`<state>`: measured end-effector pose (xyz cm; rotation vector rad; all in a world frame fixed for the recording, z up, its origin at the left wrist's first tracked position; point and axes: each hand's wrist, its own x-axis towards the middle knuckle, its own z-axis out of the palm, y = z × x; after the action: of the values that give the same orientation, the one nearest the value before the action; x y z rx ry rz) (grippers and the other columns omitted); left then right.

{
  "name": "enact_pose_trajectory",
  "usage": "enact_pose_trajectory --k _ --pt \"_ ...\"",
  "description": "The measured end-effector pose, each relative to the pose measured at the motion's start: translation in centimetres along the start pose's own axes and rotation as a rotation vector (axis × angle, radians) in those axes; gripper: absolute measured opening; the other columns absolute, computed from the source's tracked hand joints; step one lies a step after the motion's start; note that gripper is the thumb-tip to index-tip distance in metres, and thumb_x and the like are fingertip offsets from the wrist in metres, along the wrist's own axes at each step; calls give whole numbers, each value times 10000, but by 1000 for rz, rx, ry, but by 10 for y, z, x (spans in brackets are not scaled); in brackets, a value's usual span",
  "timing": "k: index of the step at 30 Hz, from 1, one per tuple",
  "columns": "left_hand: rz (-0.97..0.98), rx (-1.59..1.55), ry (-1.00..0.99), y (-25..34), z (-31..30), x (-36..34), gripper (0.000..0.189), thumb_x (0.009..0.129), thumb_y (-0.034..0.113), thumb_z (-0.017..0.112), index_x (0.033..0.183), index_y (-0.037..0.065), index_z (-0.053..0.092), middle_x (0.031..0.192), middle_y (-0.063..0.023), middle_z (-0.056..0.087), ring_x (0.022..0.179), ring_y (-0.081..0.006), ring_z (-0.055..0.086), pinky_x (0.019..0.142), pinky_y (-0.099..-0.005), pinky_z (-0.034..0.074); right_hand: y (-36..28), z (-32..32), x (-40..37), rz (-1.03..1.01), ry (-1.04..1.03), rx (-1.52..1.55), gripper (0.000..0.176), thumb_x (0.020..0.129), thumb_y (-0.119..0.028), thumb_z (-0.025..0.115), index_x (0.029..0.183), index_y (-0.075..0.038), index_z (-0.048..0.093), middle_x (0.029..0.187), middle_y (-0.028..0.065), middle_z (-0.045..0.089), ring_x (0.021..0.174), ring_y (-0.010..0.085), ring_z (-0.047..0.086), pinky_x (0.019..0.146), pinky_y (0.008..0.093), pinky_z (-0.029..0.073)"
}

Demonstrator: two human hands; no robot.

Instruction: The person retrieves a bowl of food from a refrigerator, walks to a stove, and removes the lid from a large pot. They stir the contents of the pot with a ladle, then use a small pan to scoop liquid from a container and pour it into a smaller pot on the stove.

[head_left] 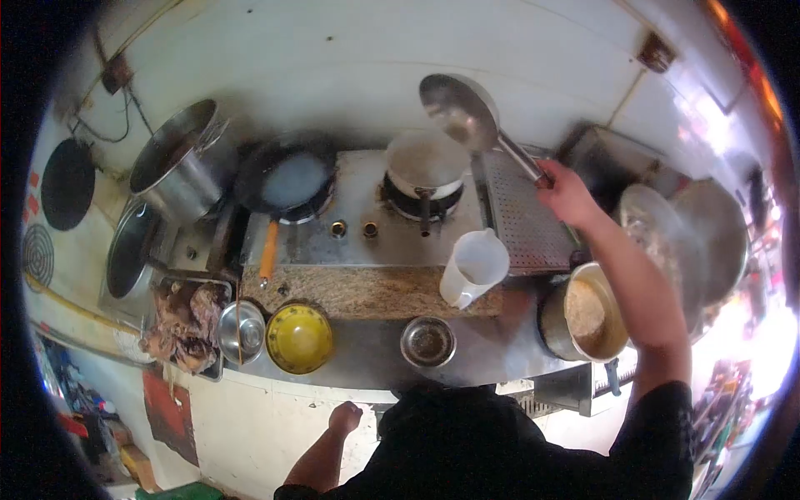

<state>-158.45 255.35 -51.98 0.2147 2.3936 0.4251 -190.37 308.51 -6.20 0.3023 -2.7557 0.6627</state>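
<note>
In the head view, the right hand (563,192) has its fingers wrapped round the handle of a long-handled metal pan (458,112), raised near a saucepan (417,185) on the stove (357,190); the left hand (344,417), fingers curled into a fist, is below the counter near a yellow bowl (300,340)

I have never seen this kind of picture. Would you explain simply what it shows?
There is no machine: a person works bare-handed. This single view comes from a camera worn on the head, looking forward and down. The right grip holds a steel pan by its handle. The left grip is curled, low in front; nothing held is visible. On the stove sit a wok and a pot; nearer the person are a white jug and a yellow bowl.
</note>
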Motion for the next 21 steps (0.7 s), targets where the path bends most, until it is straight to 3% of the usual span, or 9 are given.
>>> enact_pose_trajectory --k 3,6,8,10,12,14,18,20,21 --pt "9 130 -92 8 -3 2 291 788 272 471 876 32 610 971 -174 602 933 -318 567 820 -400 452 -10 -33 -26 477 -96 653 301 729 -51 557 1023 -11 509 657 32 503 446 111 455 373 255 369" --pt "44 -367 -40 -61 78 32 199 734 221 534 789 48 614 908 -140 623 908 -287 571 787 -393 464 9 -80 -60 604 -55 862 190 760 -60 546 945 -37 505 639 16 493 433 91 434 356 227 350" --pt "-247 -610 -110 -56 66 15 149 703 198 570 743 61 614 782 -123 636 820 -274 593 725 -384 485 36 -106 -96 652 80 912 114 792 -81 538 889 -56 486 639 20 502 435 85 435 345 219 338" --pt "213 -339 43 -71 83 20 146 696 225 600 715 81 615 672 -105 626 707 -265 607 656 -381 494 53 -138 -136 675 230 1059 140 813 -116 558 908 -42 486 623 15 504 425 84 437 341 221 349" --pt "-49 -611 -60 -20 35 -5 250 743 289 598 745 40 611 692 -109 641 612 -253 624 603 -375 507 59 -165 -180 713 382 1066 140 835 -147 551 901 -45 481 628 20 505 424 89 434 341 223 347" --pt "598 521 -85 -3 10 -4 268 761 282 603 793 16 605 708 -119 648 598 -249 631 584 -355 517 74 -188 -225 832 587 974 129 849 -182 534 903 -79 479 643 17 501 423 72 419 335 204 325" --pt "-324 -663 -218 -5 25 25 203 706 220 665 790 50 590 679 -87 630 606 -221 620 575 -329 519 126 -224 -314 905 724 839 112 858 -182 518 903 -86 483 636 8 492 414 72 414 342 192 320" --pt "127 -644 -72 -9 41 44 176 642 192 690 752 94 593 681 -42 616 667 -197 610 617 -302 511 165 -241 -358 970 755 757 127 838 -157 534 904 -52 506 613 8 483 404 93 437 338 229 334" --pt "255 15 -73 3 48 49 175 618 190 693 739 115 593 683 -27 610 691 -185 603 639 -290 505 186 -249 -378 966 758 762 127 838 -157 534 904 -52 506 613 8 483 404 93 437 338 229 334"
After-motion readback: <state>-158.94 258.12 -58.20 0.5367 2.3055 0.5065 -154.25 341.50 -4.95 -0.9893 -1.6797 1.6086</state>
